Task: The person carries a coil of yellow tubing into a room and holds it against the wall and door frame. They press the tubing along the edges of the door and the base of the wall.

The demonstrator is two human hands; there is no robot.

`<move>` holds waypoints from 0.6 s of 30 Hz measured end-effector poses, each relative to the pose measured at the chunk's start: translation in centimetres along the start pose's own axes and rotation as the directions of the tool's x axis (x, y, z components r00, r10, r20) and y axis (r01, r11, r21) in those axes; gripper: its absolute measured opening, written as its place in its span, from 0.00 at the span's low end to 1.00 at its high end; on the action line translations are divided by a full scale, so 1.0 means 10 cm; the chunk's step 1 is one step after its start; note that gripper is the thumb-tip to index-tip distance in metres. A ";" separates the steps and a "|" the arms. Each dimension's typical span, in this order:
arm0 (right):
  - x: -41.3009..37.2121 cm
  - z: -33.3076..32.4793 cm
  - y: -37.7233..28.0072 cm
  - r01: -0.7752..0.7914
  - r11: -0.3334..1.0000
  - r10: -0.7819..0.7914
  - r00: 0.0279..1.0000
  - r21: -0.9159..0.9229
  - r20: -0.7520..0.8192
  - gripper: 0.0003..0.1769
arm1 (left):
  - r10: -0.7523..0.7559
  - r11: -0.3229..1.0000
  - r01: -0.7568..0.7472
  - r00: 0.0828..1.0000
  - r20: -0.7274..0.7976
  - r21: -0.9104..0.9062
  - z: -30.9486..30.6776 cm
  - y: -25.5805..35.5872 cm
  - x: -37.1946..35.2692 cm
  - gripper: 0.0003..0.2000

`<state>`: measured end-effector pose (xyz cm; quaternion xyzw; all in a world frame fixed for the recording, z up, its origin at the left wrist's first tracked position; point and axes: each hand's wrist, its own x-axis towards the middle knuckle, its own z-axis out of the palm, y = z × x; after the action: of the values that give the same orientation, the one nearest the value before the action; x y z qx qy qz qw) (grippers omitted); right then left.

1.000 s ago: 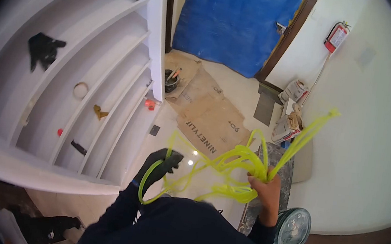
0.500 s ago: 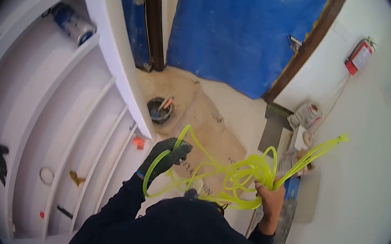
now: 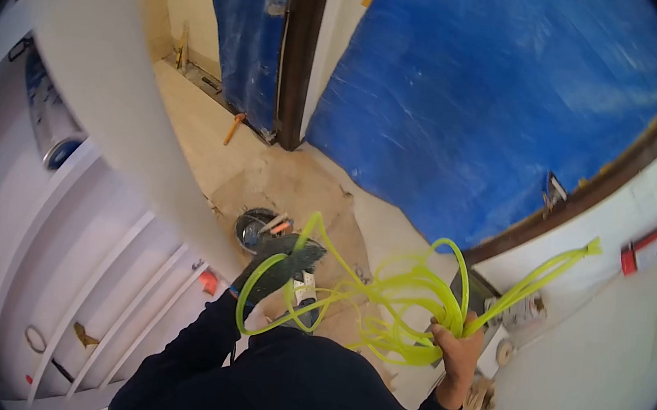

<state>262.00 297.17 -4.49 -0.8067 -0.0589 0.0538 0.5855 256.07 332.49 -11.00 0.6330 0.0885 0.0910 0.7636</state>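
Head view: one bundle of yellow-green tubing point(image 3: 407, 295) hangs before the person's chest, between two hands. Right hand point(image 3: 454, 345), bare, clenches the gathered coils. Left hand point(image 3: 282, 260), gloved, grips one loose loop. Risk, judged: slack loops may knot or slip free. On the floor, one bucket point(image 3: 257, 225); behind, two blue sheets point(image 3: 470, 100).

White shelving point(image 3: 120, 254) crowds the left hand point(image 3: 279, 264); tubing loops point(image 3: 409, 283) tangle rightward; floor point(image 3: 193, 117) ahead lies open.

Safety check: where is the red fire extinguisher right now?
In the head view, the fire extinguisher is on the white wall, far right, past the brown door frame, right of the yellow tubing.
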 end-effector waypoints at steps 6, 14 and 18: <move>1.60 0.36 -0.38 0.066 0.997 -0.064 0.997 0.045 -0.051 0.15 | 0.126 0.992 -0.123 0.984 0.128 -0.035 -0.04 0.20 1.85 0.14; 3.43 1.04 -0.78 0.105 0.993 -0.105 0.994 0.061 0.007 0.14 | 0.216 0.976 -0.216 0.976 0.008 -0.011 -0.64 0.65 3.45 0.15; 4.42 1.60 -0.88 0.107 0.992 -0.117 0.981 0.067 0.158 0.15 | 0.235 0.971 -0.238 0.958 -0.164 0.001 -1.18 0.73 4.03 0.15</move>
<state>302.87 321.89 -1.85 -0.7777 -0.1497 0.0875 0.6043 291.88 355.18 -6.83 0.6224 0.0737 0.2338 0.7433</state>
